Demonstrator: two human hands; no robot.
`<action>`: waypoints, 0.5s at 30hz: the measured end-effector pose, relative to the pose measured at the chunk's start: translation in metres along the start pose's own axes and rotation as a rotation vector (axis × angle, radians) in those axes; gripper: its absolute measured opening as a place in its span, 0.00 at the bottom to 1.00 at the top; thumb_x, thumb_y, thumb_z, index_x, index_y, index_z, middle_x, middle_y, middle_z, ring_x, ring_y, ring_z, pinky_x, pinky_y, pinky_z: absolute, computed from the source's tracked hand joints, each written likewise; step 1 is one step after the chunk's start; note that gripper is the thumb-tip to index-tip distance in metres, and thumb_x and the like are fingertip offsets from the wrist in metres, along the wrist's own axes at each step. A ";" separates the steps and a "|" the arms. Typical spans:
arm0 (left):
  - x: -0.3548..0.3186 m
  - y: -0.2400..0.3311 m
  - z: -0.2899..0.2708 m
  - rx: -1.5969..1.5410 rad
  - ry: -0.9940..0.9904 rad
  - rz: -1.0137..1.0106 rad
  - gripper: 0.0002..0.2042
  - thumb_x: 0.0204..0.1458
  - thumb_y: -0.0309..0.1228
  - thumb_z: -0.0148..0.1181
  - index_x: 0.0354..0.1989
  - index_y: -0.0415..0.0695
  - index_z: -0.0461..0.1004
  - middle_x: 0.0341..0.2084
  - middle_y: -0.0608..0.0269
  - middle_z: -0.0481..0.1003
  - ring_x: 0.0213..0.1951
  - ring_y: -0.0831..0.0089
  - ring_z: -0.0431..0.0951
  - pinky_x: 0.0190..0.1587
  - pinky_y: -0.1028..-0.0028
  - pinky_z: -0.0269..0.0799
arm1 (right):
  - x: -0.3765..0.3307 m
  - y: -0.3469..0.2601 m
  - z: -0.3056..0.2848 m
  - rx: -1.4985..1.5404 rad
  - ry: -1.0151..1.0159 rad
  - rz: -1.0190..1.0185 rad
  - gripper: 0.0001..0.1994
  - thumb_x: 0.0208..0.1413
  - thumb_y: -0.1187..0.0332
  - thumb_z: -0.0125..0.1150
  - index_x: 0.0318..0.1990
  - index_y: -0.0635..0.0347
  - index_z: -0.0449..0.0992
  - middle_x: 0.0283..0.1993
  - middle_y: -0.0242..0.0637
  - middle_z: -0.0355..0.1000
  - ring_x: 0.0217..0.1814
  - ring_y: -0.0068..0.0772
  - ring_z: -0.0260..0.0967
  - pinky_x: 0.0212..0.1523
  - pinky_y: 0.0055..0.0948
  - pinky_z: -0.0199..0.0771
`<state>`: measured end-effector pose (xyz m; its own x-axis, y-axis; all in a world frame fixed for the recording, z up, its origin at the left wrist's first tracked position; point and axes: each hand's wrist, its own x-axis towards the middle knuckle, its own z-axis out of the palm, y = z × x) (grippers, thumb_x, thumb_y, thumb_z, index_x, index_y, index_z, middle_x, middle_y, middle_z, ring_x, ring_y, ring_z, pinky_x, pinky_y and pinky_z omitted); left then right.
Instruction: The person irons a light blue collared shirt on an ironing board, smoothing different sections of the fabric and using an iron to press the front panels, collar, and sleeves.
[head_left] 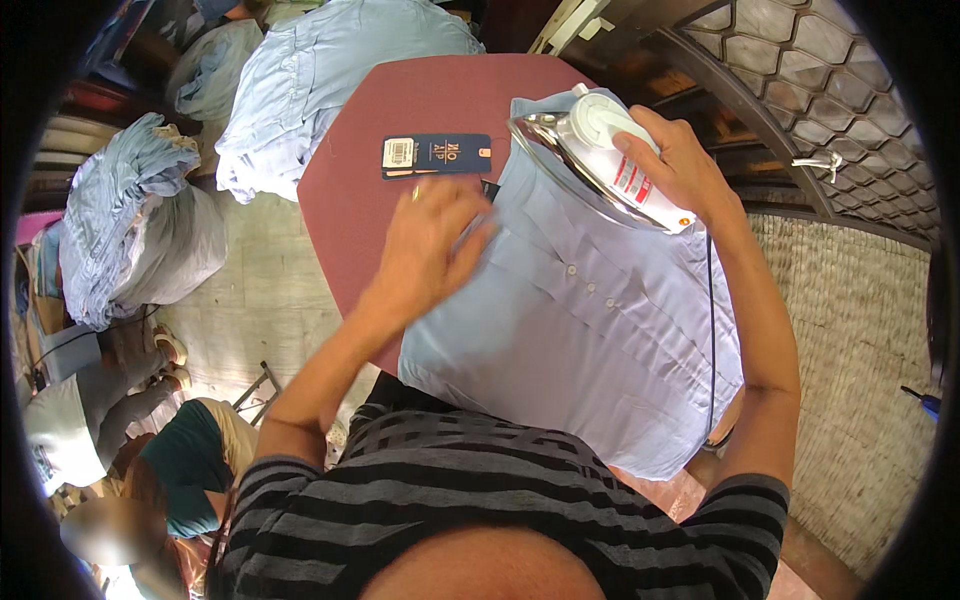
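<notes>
A light blue buttoned shirt point(570, 350) lies spread over a maroon ironing board point(350, 220), its near part hanging past the edge toward my body. My right hand point(680, 165) is closed round the handle of a white steam iron point(600, 125). The iron rests on the shirt's upper right part, its tip toward the far left. My left hand point(435, 240) is over the shirt's left edge, fingers bent and smeared by motion; whether it holds cloth is unclear. Just beyond its fingers, a dark blue hang tag point(437, 155) with a white sticker lies on the board.
A black cord point(711, 340) runs down the shirt's right side. Light blue garments point(300, 95) are piled beyond the board, with a bagged bundle point(145, 225) at left. Another person in a green top point(185, 470) is at lower left. A lattice gate point(840, 70) stands at far right.
</notes>
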<state>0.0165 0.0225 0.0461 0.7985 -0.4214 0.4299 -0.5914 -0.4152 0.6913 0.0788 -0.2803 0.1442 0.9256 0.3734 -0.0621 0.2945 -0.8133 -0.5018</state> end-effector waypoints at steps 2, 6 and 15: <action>-0.032 0.018 -0.002 0.109 -0.035 -0.105 0.14 0.47 0.29 0.66 0.43 0.43 0.75 0.42 0.59 0.72 0.45 0.57 0.70 0.45 0.62 0.65 | -0.001 0.000 0.000 0.023 -0.022 -0.006 0.18 0.63 0.55 0.55 0.40 0.65 0.73 0.27 0.53 0.72 0.25 0.49 0.68 0.32 0.38 0.68; -0.071 0.027 0.003 0.250 0.037 -0.294 0.22 0.46 0.32 0.69 0.51 0.44 0.73 0.47 0.57 0.69 0.50 0.56 0.67 0.51 0.60 0.62 | 0.016 0.002 0.004 -0.060 0.008 -0.097 0.19 0.64 0.54 0.54 0.40 0.65 0.74 0.27 0.52 0.73 0.26 0.45 0.69 0.32 0.39 0.69; -0.103 0.033 0.012 0.424 0.281 -0.425 0.21 0.45 0.38 0.71 0.46 0.43 0.76 0.39 0.58 0.71 0.44 0.57 0.69 0.47 0.61 0.64 | 0.002 0.011 0.007 -0.016 0.009 -0.158 0.21 0.65 0.52 0.53 0.39 0.67 0.73 0.27 0.51 0.72 0.25 0.37 0.65 0.32 0.37 0.68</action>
<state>-0.0869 0.0428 0.0177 0.9372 0.0517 0.3450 -0.1657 -0.8042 0.5707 0.0821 -0.2851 0.1324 0.8693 0.4937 0.0241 0.4404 -0.7515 -0.4912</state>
